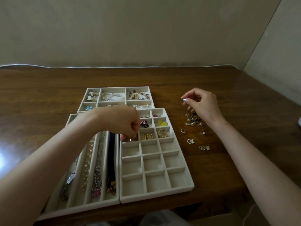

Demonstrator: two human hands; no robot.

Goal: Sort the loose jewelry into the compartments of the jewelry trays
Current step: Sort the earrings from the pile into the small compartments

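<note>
We see three pale felt trays close together on the wooden table [211, 173]. The back tray [116, 87] holds white brooches [91, 96] in its far left compartment, a pearl bracelet [112, 96] in the middle one and a bracelet of mixed beads [138, 95] on the right. Its near row has a blue piece [89, 108] and a silvery bracelet [141, 106].

The long-slot tray [104, 203] carries necklaces lengthwise: a pearl strand [88, 158], a chain ending in a pink star pendant [96, 193] and a dark band [111, 149].

In the grid tray [156, 195], the filled compartments sit toward the far end. We find yellow earrings [162, 123] in the right column, chunky gold hoops [162, 132] just nearer, oval gold hoops [146, 136] in the middle column and a pink-and-black piece [144, 123] beyond them.

The left hand [123, 123] reaches across to the left column beside the oval hoops. Its fingers are curled and bunched downward over a small piece there (whether they pinch it, we cannot tell).

The loose jewelry [193, 120] lies on bare wood right of the grid tray, with a few singles scattered nearer. The right hand [201, 103] hovers over it, fingers loosely curved, thumb and forefinger close. We cannot tell if anything is held between them.
</note>
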